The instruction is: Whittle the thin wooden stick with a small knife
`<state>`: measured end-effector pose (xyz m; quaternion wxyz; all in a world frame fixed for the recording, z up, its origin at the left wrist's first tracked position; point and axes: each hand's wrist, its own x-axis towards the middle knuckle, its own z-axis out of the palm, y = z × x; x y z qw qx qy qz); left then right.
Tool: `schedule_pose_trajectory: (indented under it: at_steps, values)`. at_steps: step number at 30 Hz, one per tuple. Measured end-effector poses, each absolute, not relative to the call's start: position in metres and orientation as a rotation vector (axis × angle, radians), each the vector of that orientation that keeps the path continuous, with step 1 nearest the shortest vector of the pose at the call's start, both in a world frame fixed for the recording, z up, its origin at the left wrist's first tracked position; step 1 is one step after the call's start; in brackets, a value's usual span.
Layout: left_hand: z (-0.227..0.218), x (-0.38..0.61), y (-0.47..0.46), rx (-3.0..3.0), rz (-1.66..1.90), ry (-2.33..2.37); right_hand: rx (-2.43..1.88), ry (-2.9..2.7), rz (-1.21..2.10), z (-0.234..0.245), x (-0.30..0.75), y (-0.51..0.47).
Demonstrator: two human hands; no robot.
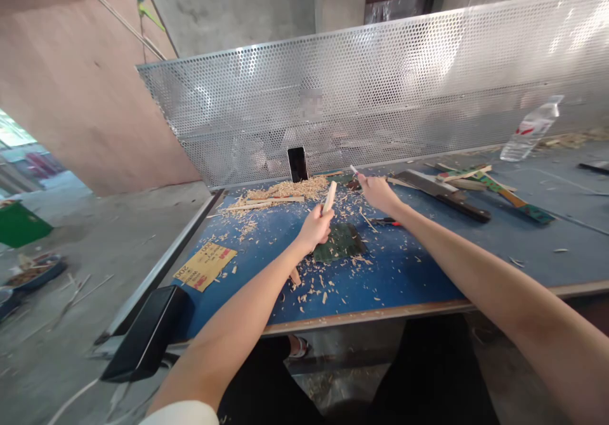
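Observation:
My left hand [314, 229] is closed around a pale wooden stick [329, 198], whose upper end sticks out above the fist. Below that wrist a tapered wooden end [295, 276] shows; whether it belongs to the same stick I cannot tell. My right hand [377, 191] is closed on a slim tool with a whitish tip [354, 169]; its kind is hard to make out. Under and beside my left hand lies a dark green cloth-like piece [340, 244] sprinkled with wood shavings. A red-and-black tool [386, 221] lies near my right forearm.
Wood shavings [290, 190] pile before an upright phone [297, 164]. Sandpaper [207, 265] lies left on the blue tabletop [266, 247], near a black device [146, 333]. To the right are a cleaver [442, 195], painted strips [511, 196] and a bottle [531, 130]. A perforated metal panel [333, 101] stands behind.

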<state>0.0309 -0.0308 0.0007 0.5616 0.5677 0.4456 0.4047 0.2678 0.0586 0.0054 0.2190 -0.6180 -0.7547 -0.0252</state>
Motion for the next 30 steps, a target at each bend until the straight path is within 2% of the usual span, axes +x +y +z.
schedule_pose_trajectory:
  at_steps: [5, 11, 30]
  values:
    - [0.004, 0.027, -0.022, 1.075, 1.016, 0.943, -1.528, -2.247, 0.045, 0.004, 0.23, 0.032]
    - [0.004, 0.025, -0.02, 1.057, 1.024, 0.928, -1.392, -2.605, -0.057, 0.0, 0.201, 0.01]
    - [0.008, 0.022, -0.024, 1.121, 0.921, 1.036, -1.528, -2.635, -0.077, 0.006, 0.192, 0.001]
